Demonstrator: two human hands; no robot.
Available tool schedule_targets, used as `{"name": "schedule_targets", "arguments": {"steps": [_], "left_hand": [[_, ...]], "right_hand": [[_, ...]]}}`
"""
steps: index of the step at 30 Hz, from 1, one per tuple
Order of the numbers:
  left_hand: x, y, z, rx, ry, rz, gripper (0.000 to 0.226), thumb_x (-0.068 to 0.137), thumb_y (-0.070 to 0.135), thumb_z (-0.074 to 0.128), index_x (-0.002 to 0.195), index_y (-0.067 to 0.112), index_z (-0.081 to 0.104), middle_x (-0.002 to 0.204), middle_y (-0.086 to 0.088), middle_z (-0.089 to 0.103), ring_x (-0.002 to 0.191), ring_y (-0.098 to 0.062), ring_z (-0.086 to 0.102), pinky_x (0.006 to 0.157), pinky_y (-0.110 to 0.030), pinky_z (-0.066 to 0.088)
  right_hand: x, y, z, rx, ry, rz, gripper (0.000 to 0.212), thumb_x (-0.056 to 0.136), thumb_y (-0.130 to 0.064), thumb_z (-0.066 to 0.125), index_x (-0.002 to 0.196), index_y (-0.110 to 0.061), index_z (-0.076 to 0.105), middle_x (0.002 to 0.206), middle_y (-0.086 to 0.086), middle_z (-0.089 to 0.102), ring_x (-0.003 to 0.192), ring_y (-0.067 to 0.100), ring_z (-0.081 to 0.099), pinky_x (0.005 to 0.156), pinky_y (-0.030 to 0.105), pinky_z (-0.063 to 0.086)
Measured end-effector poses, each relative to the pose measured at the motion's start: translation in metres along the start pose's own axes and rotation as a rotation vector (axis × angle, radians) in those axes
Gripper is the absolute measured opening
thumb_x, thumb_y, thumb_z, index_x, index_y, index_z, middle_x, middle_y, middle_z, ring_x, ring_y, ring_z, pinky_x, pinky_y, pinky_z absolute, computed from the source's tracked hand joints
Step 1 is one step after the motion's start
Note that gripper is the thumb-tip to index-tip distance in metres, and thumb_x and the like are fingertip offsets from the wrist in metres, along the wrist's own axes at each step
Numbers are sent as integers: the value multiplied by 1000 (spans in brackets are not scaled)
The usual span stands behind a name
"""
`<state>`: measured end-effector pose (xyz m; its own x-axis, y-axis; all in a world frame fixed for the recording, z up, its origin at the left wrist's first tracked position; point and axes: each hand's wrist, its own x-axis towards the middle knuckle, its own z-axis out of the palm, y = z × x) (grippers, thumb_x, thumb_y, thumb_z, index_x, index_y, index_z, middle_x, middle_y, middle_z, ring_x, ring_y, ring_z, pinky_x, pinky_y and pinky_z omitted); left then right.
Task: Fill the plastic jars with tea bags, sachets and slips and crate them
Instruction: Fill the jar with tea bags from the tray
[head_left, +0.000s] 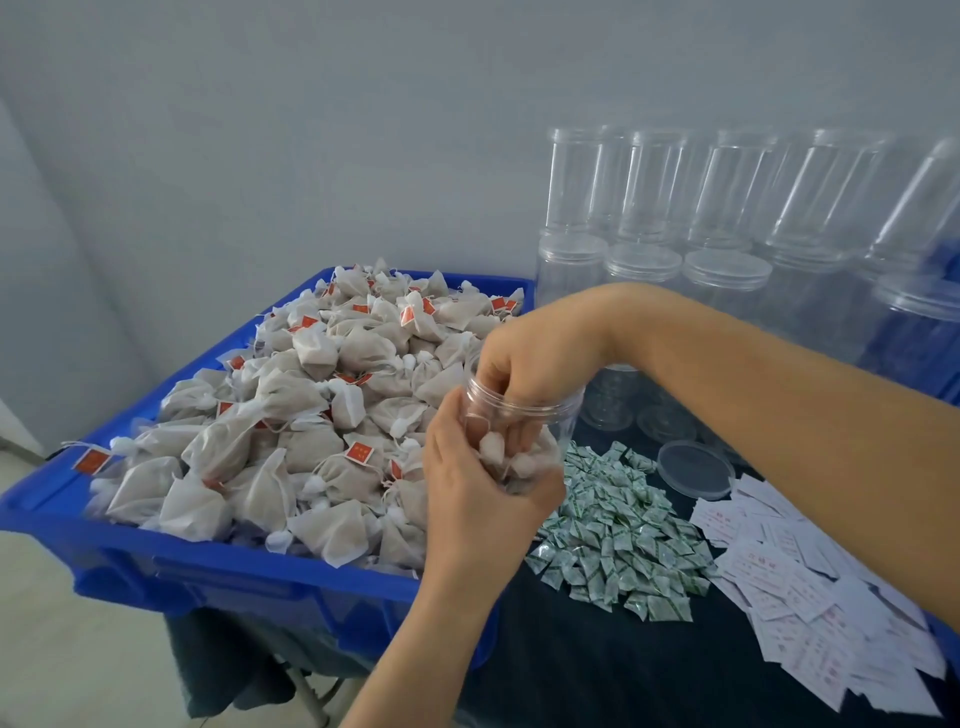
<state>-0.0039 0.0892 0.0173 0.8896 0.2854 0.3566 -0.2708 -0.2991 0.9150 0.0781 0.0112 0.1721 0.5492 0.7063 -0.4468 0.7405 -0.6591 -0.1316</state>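
Observation:
My left hand (478, 483) grips a clear plastic jar (545, 415) from below, its open mouth tilted up. The fingers of my right hand (535, 358) reach down into the jar's mouth, onto the tea bags inside; whether they pinch one I cannot tell. A heap of beige tea bags with red tags (311, 415) fills the blue crate (197, 571) on the left. Green-and-white sachets (613, 530) lie in a pile to the right of the jar. White printed slips (810, 587) are spread at the far right.
Stacked empty clear jars (727, 218) stand along the back wall on the right. A loose clear lid (696, 470) lies on the dark tablecloth (597, 675) beside the sachets. The crate overhangs the table's left edge, with a pale floor below.

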Motion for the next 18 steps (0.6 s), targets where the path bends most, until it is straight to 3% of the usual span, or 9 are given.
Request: {"name": "schedule_targets", "arguments": {"steps": [2, 3, 6, 9, 11, 13, 15, 18], "left_hand": [[1, 0, 0, -11, -20, -9, 94, 60, 39, 77, 138, 37, 25, 126, 4, 47, 115, -14, 50, 93, -37, 51], [2, 0, 0, -17, -22, -11, 94, 61, 38, 79, 137, 39, 25, 125, 7, 48, 113, -10, 51, 90, -28, 51], [2, 1, -1, -62, -21, -5, 94, 61, 31, 83, 136, 37, 27, 116, 19, 47, 105, 10, 50, 74, -3, 44], [1, 3, 0, -83, -21, 30, 88, 60, 26, 85, 127, 36, 29, 106, 23, 47, 95, 23, 48, 68, 4, 38], [2, 4, 0, -90, -34, 48, 84, 59, 22, 86, 121, 37, 31, 103, 22, 48, 91, 21, 50, 67, 3, 40], [3, 3, 1, -114, -53, 49, 81, 59, 18, 87, 118, 38, 35, 103, 18, 51, 89, 15, 55, 66, -1, 43], [3, 2, 1, -120, -72, 57, 83, 57, 19, 88, 122, 32, 37, 108, 15, 52, 93, 10, 57, 69, -6, 47], [1, 1, 2, -108, -128, 83, 88, 56, 16, 89, 127, 21, 39, 112, 12, 53, 98, 3, 58, 74, -16, 52]], "right_hand": [[-16, 6, 1, 63, 85, -31, 29, 95, -3, 55, 107, -17, 77, 97, -1, 76, 80, 11, 66, 81, 31, 55], [-26, 12, 3, 140, 179, -47, 31, 96, -2, 54, 109, -18, 77, 95, -4, 77, 82, 11, 69, 79, 28, 56], [-60, 43, 17, 585, 601, -45, 32, 99, -2, 53, 99, -25, 74, 86, -11, 77, 75, 1, 71, 64, 13, 54], [-66, 82, 58, 912, 913, 153, 25, 100, 0, 54, 105, -14, 73, 75, -10, 76, 60, -4, 65, 54, 9, 48], [-51, 104, 98, 869, 883, 378, 18, 97, -5, 60, 109, -12, 73, 85, -7, 76, 59, -5, 62, 52, 5, 44], [-31, 121, 139, 760, 731, 521, 22, 94, -14, 68, 115, -14, 73, 108, 0, 75, 76, 0, 65, 64, 6, 47], [-16, 130, 172, 659, 580, 606, 33, 92, -25, 71, 124, -16, 70, 124, 2, 70, 94, 10, 64, 79, 20, 48], [-1, 133, 202, 609, 488, 611, 48, 88, -37, 75, 130, -17, 66, 132, 0, 66, 104, 12, 62, 84, 21, 42]]}}
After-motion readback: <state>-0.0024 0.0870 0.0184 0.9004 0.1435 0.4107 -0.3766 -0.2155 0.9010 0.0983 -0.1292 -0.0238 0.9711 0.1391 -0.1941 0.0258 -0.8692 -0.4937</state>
